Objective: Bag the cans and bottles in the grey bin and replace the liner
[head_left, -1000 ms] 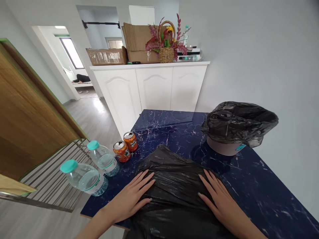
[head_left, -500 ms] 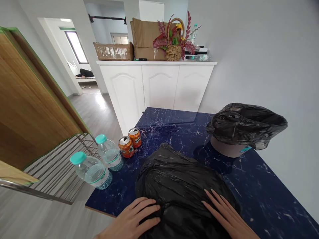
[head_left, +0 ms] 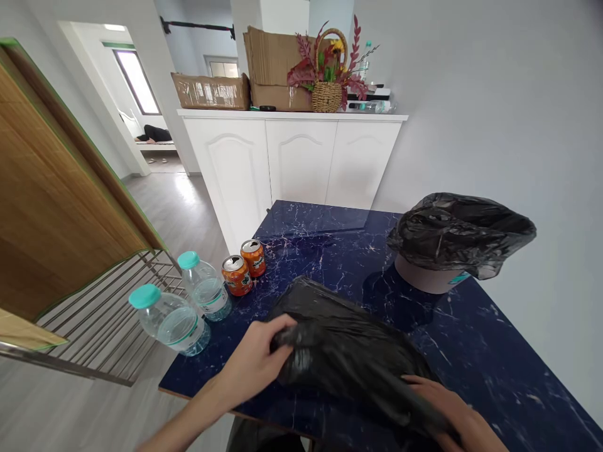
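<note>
A black plastic garbage bag [head_left: 348, 339] lies across the near part of the dark blue marbled tabletop [head_left: 320, 257], its near edge lifted and folded over. My left hand [head_left: 264, 351] is closed on the bag's left corner, thumb on top. At the right end, my right hand [head_left: 452, 408] grips the near edge, with part of its fingers hidden by the plastic and blurred. Left of the bag stand two orange soda cans [head_left: 237, 276], both opened. Beside them are two clear bottles [head_left: 183, 323] with turquoise caps, each holding some liquid.
A bin [head_left: 424, 276] lined with a black bag [head_left: 461, 232] stands at the table's right. Behind is a white cabinet [head_left: 301, 157] bearing cardboard boxes [head_left: 211, 92] and a flower basket [head_left: 326, 97]. A metal rack [head_left: 108, 342] is at left. Someone lies on a bed [head_left: 157, 147] in the far room.
Both hands lay flat on the spread bag before; now they grip its near edge and have lifted it away from me, folding it over. The table's front edge has come into view.
</note>
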{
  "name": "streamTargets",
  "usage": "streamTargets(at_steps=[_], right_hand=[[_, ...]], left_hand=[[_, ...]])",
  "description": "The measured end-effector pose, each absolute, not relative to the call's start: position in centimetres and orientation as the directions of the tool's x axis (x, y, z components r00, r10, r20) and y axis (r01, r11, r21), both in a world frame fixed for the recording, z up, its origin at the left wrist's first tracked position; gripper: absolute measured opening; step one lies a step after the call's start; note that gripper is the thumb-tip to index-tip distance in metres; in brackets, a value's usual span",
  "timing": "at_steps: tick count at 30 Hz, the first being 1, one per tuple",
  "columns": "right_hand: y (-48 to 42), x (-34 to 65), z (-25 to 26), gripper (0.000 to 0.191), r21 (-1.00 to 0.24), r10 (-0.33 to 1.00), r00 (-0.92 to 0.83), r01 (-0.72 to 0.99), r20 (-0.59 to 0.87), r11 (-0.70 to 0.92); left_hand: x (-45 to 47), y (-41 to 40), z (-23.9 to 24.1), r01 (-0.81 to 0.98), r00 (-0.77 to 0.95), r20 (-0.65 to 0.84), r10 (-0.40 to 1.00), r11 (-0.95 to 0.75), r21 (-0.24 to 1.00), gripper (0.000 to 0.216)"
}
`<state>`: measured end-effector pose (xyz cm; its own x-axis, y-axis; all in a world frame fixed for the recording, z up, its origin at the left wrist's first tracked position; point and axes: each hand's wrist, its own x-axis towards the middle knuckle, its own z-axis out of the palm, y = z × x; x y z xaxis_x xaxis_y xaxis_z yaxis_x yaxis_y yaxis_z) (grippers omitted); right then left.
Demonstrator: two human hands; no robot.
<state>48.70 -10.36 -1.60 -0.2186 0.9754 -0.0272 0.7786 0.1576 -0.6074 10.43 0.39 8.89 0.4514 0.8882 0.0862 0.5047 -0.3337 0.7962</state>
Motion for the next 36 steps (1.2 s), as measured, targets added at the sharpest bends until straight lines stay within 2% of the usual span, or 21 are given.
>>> streamTargets(at_steps=[2,4,6,9,10,12,14,16,19,24,30,36], right_hand=[[-9.3,48.8,-1.4,0.043,-0.676,0.991,-0.075,0.737,-0.107,-0.017],[-8.3,48.6,-1.1,0.053,-0.678,0.983,0.038,0.72,-0.178,-0.15],[-7.7,48.0,-0.6,0.059,-0.614,0.984,0.14,0.77,-0.108,-0.177],[-7.7,46.2,0.5,0.061,-0.448,0.959,0.127,0.894,0.253,-0.001],[-7.7,45.4,0.9,0.06,-0.391,0.936,0.064,0.917,0.346,0.082],[-7.6,43.8,1.4,0.06,-0.315,0.903,-0.073,0.923,0.424,0.223],[-6.7,42.5,1.3,0.063,-0.282,0.89,-0.163,0.911,0.425,0.302],[-5.4,41.9,0.3,0.066,-0.26,0.892,-0.211,0.907,0.399,0.331],[-3.2,42.2,-2.2,0.069,-0.21,0.902,-0.253,0.917,0.35,0.339],[-2.4,44.7,-6.0,0.068,-0.174,0.931,-0.246,0.939,0.269,0.298],[-3.5,47.0,-6.5,0.067,-0.248,0.942,-0.237,0.923,0.237,0.294],[-4.3,49.9,-5.6,0.062,-0.425,0.991,0.022,0.904,0.13,0.036]], left_hand=[[11.1,3.3,9.0,0.618,0.375,0.077,0.924,-0.311,0.722,0.02],[11.7,5.9,9.0,0.758,0.286,0.086,0.954,-0.281,0.589,0.027],[12.4,7.2,9.2,0.836,0.254,0.213,0.943,-0.325,0.442,0.044],[13.9,6.5,9.6,0.79,0.392,0.493,0.777,-0.559,0.253,0.049],[14.5,5.8,9.6,0.735,0.473,0.537,0.699,-0.649,0.197,0.046],[15.9,4.5,9.1,0.594,0.651,0.508,0.564,-0.795,0.122,0.041],[17.4,4.0,7.7,0.488,0.777,0.399,0.486,-0.867,0.105,0.043],[18.6,4.5,5.7,0.46,0.828,0.298,0.475,-0.88,0.123,0.054],[19.1,6.2,2.5,0.51,0.818,0.21,0.536,-0.844,0.166,0.065],[16.4,7.9,-0.5,0.633,0.744,0.104,0.661,-0.745,0.208,0.065],[11.4,9.1,-1.0,0.711,0.657,0.142,0.74,-0.672,0.207,0.06],[10.6,7.0,0.9,0.673,0.669,0.29,0.685,-0.723,0.154,0.048]])
